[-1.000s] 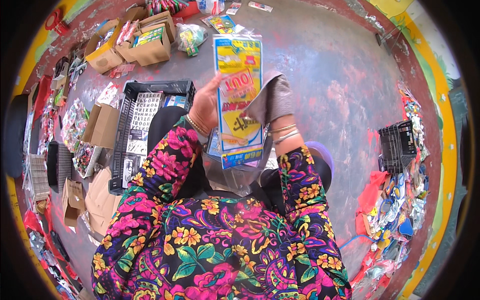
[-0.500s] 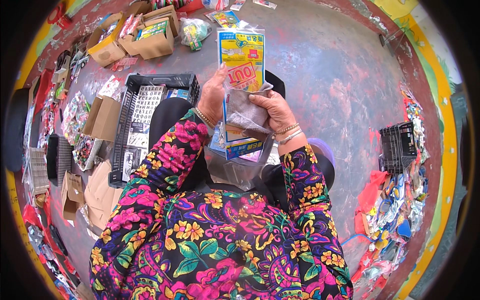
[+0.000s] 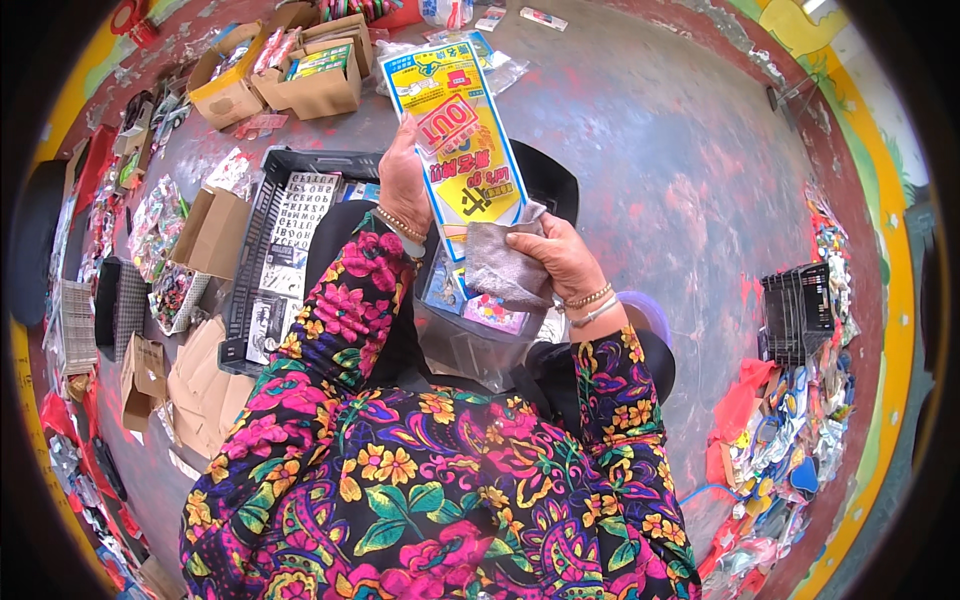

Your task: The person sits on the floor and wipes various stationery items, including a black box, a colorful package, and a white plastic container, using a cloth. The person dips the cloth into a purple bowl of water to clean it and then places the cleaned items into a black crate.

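printed packet (image 3: 455, 140) — between left hand (image 3: 403, 185), right hand (image 3: 555, 258)

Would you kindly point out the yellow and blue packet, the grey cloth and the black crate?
yellow and blue packet (image 3: 462, 150), head view, its printed front.
grey cloth (image 3: 497, 265), head view, its middle.
black crate (image 3: 250, 262), head view, its left wall.

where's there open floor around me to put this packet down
The widest bare patch is the grey-red floor to your right, between the yellow packet in your left hand and the small black crate. Your left side is crowded: the long black crate, cardboard boxes and scattered packets.
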A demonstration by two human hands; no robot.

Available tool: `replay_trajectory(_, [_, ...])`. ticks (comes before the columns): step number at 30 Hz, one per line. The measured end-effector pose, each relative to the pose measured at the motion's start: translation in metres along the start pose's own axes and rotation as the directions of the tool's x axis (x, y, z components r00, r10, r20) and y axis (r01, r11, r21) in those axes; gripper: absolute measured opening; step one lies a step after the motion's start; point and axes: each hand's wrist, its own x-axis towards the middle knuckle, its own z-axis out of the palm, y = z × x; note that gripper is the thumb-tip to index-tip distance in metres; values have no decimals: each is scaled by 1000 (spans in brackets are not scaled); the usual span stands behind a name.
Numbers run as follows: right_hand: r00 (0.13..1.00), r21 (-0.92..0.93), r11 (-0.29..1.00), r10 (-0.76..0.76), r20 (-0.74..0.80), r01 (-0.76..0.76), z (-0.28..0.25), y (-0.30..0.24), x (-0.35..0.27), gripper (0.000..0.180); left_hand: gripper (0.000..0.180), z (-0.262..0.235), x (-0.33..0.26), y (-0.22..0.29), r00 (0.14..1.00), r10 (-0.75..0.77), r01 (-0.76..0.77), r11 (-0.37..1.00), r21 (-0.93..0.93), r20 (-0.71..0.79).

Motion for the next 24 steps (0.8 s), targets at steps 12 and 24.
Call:
replay_trajectory(12, [701, -878, -477, -616, 359, 30, 33, 11, -12, 8, 57, -3, 1, -27, 998, 63, -62, 993, 104, -7])
replay_trajectory(24, [744, -893, -336, -504, 439, 299, 62, 16, -22, 11, 33, 1, -8, -13, 980, -90, 113, 986, 121, -179])
